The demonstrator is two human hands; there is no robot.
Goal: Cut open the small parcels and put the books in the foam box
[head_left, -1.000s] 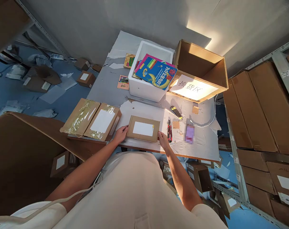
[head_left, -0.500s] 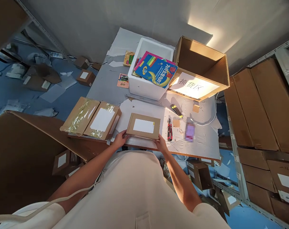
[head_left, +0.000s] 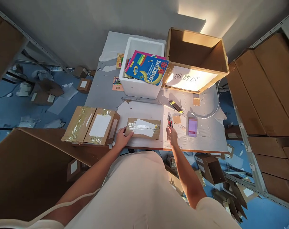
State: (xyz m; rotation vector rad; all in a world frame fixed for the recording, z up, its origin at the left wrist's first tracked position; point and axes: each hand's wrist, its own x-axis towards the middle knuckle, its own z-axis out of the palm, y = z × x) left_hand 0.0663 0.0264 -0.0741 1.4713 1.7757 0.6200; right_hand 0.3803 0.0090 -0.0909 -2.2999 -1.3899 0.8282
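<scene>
box (head_left: 144, 133) on the tabletop (head_left: 145, 110), mid-frame, is best steadied by the left hand (head_left: 123, 139) clamped on its left end, well clear of the knife (head_left: 169, 121) gripped in the right hand (head_left: 172, 136).

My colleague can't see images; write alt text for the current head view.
A person's left hand holds the left end of a taped brown cardboard parcel with a white label, while the right hand grasps a red-and-black utility knife at a white-covered table. Behind are a white foam box of books and an open brown cardboard box.
</scene>
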